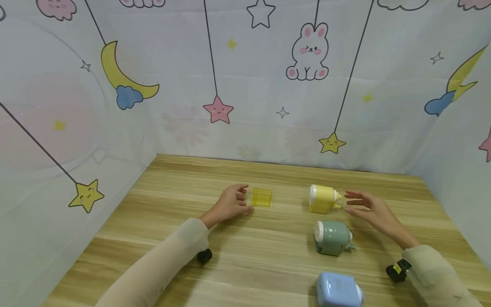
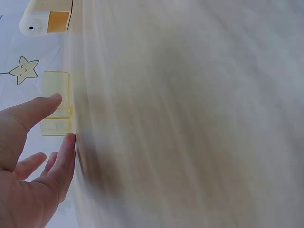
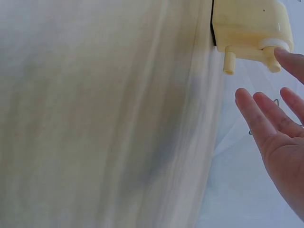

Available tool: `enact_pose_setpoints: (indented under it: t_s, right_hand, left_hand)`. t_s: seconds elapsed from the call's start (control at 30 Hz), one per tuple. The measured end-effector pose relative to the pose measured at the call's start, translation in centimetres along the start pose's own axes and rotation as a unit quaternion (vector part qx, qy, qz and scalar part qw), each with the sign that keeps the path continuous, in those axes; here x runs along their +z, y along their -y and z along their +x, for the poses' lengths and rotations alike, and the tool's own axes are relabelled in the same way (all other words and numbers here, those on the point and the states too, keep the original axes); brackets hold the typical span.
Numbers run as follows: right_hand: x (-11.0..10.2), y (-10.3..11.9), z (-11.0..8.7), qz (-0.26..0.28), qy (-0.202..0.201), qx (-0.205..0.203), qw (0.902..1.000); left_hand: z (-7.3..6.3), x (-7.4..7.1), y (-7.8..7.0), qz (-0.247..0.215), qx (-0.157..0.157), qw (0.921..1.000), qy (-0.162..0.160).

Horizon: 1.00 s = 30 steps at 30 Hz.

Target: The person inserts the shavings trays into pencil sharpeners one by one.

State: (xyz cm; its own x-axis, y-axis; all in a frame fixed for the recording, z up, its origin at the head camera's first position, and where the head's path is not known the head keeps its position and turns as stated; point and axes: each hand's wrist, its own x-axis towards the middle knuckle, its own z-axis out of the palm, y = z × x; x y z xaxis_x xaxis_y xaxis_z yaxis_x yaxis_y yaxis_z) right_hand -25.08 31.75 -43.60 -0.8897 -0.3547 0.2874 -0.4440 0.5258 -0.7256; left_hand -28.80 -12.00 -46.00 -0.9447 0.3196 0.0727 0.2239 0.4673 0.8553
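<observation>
A small see-through yellow box (image 1: 262,197), like a sharpener's shavings drawer, lies on the table. My left hand (image 1: 232,202) is just left of it, thumb and fingers apart and holding nothing. In the left wrist view the thumb overlaps the box (image 2: 56,85); contact cannot be told. Further right stands a yellow crank pencil sharpener (image 1: 322,199) with a white front. Beside its crank end, my right hand (image 1: 370,208) hovers with loosely extended fingers. The right wrist view shows the thumb close to the sharpener's (image 3: 251,23) knobs, grasping nothing.
Nearer me stand a green crank sharpener (image 1: 333,238) and a blue one (image 1: 337,291), in a column below the yellow one. Printed white cloth (image 1: 253,140) walls the wooden table (image 1: 245,260) at the back and sides. Black wrist cameras (image 1: 204,256) hang under the sleeves.
</observation>
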Motion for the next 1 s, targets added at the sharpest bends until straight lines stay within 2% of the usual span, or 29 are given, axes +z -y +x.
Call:
enact_pose_setpoints:
  t_s: [0.07,0.27,0.43,0.67,1.0]
  right_hand:
    - [0.0,0.3,0.4,0.006,0.009,0.007,0.9999]
    - [0.2,0.9,1.7,0.030,0.029,0.022,0.9989]
    - [0.6,1.0,2.8,0.049,0.034,0.020,0.9980]
    - [1.2,1.1,3.9,0.037,0.045,0.015,0.9982]
    - [1.6,1.4,4.3,0.040,0.044,0.006,0.9982]
  left_hand:
    - [0.2,0.1,-0.1,-0.004,-0.004,1.0000,0.007]
    - [0.9,0.3,-0.5,0.021,-0.007,0.9995,0.022]
    - [1.1,0.3,-0.8,0.023,-0.003,0.9993,0.030]
    - [1.6,0.5,-0.7,0.023,0.008,0.9990,0.038]
    - [1.8,0.7,-0.8,0.036,0.005,0.9989,0.029]
